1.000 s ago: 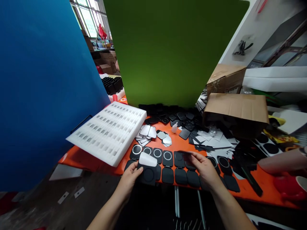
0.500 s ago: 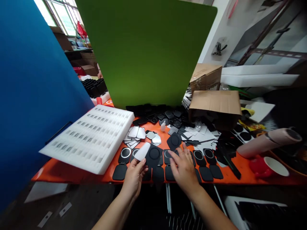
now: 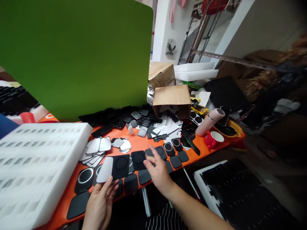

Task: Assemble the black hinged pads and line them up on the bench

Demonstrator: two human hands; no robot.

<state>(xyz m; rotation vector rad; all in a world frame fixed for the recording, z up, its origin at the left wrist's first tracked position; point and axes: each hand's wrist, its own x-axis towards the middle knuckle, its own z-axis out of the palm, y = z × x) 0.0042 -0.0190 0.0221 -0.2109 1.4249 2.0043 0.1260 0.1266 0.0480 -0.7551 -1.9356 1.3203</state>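
Note:
My left hand (image 3: 100,198) pinches a white sheet with rounded corners (image 3: 105,170) between thumb and fingers, above the front of the table. Right beside the sheet is a black square piece with a faint ring (image 3: 121,166); whether the two are joined I cannot tell. My right hand (image 3: 159,172) is over the row with its fingers apart, the thumb by the edge of another black ringed square (image 3: 138,160). Hinged black pads lie unfolded along the front edge, such as one with a silver ring (image 3: 84,179) at the left. My hands hide part of the row.
A white foam tray with slots (image 3: 45,179) stands left. Behind the row lie white sheets (image 3: 99,145), a small bottle (image 3: 130,129) and black parts. An open cardboard box (image 3: 171,95), a pink flask (image 3: 209,121) and a red mug (image 3: 213,139) stand right. A green panel (image 3: 79,57) rises behind.
The view has swung right, so the table appears further left and the foam tray is cut off. My left hand keeps the white sheet. My right hand stays over the row, fingers apart.

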